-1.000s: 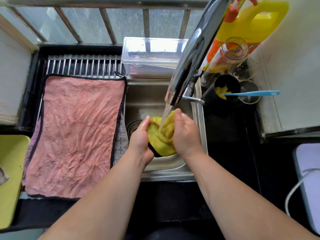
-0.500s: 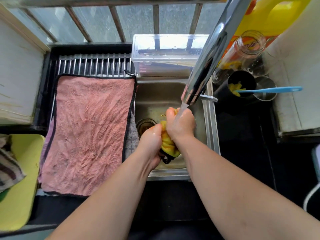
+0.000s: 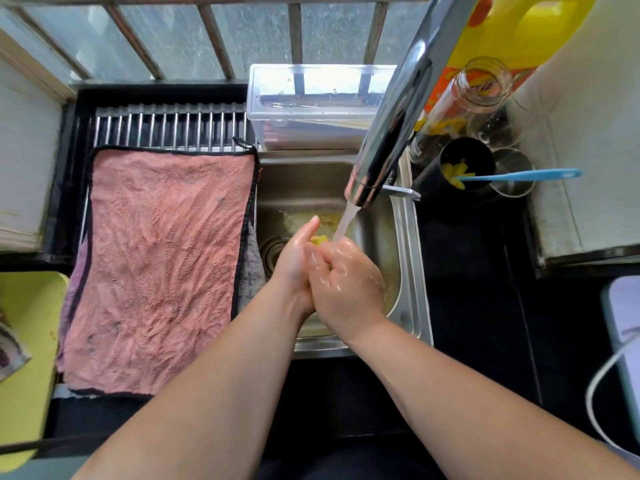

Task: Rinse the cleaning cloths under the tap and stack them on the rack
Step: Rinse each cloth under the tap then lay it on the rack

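Water runs from the chrome tap (image 3: 388, 133) onto my hands over the steel sink (image 3: 410, 271). My left hand (image 3: 294, 265) and my right hand (image 3: 346, 282) are pressed together around a yellow cloth (image 3: 319, 240). Only a small yellow corner of it shows between them. My left fingers point up and away; my right fingers curl over the cloth. A pink cloth (image 3: 162, 265) with a black edge lies flat on the metal bar rack (image 3: 169, 128) left of the sink, with a grey cloth (image 3: 250, 271) under its right edge.
A clear plastic box (image 3: 311, 105) sits behind the sink. Right of the tap stand a yellow jug (image 3: 519, 32), a glass jar (image 3: 464, 95) and a black cup (image 3: 464, 168) holding a blue-handled tool (image 3: 519, 174). A yellow-green board (image 3: 24, 358) lies at far left.
The yellow cloth, bunched and well visible a second ago, is now squeezed almost out of sight between my hands. My hands have closed together under the stream.
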